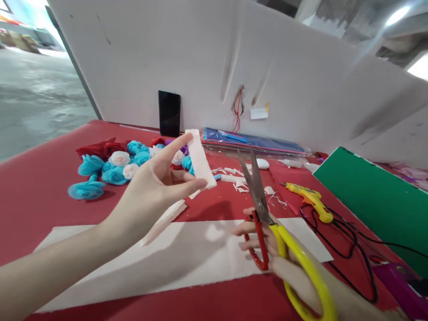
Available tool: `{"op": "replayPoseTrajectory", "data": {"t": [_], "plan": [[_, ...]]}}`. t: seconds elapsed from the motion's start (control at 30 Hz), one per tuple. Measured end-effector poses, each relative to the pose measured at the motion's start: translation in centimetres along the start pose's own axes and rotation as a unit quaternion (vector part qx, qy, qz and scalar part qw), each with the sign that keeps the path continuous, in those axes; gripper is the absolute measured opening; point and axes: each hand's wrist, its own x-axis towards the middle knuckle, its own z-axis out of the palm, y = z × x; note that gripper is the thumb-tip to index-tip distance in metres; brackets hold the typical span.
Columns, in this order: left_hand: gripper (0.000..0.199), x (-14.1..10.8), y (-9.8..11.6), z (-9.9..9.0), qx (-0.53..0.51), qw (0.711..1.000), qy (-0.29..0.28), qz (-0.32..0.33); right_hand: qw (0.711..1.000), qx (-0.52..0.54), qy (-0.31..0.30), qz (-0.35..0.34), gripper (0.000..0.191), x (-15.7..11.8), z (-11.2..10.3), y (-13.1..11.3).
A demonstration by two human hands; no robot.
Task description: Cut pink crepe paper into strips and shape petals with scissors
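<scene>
My left hand (pixel 157 183) pinches a narrow folded strip of pale fabric or paper (pixel 199 160) between thumb and fingers, raised above the table. Around the handles of a pair of scissors (pixel 259 191), my right hand (pixel 267 249) is closed. One handle is red, the other yellow, and the slightly parted blades point up and away from me. Below both hands a long pale sheet (pixel 187 258) lies flat. Another folded pale strip (pixel 165 220) rests on its far edge, partly behind my left hand.
Red, blue and white fabric flowers (pixel 113 167) are heaped at the left. A black phone (pixel 169 113) leans on the wall. Pale scraps (pixel 239 180) lie beyond the scissors. At right are a yellow glue gun (pixel 309 198) with a black cord and a green board (pixel 374 205).
</scene>
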Motion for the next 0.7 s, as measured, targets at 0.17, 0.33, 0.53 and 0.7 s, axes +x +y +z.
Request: {"op": "replayPoseTrajectory", "data": {"t": [0.17, 0.33, 0.53, 0.7], "plan": [[0.078, 1.0, 0.7, 0.6, -0.021, 0.999, 0.004, 0.044, 0.999, 0.039, 0.006, 0.027, 0.045, 1.3, 3.5, -1.4], [0.079, 1.7, 0.8, 1.1, -0.084, 0.996, -0.01, 0.025, 0.997, 0.048, -0.014, 0.051, 0.039, 1.8, 4.9, -2.4], [0.078, 1.8, 0.2, 1.3, -0.031, 0.999, 0.0, 0.021, 0.999, -0.006, 0.037, 0.037, 0.05, 2.1, 4.7, -0.9], [0.078, 1.7, -0.2, 1.4, -0.003, 1.0, -0.021, 0.017, 1.0, -0.002, -0.011, 0.019, 0.045, 2.3, 3.8, 0.7]]}}
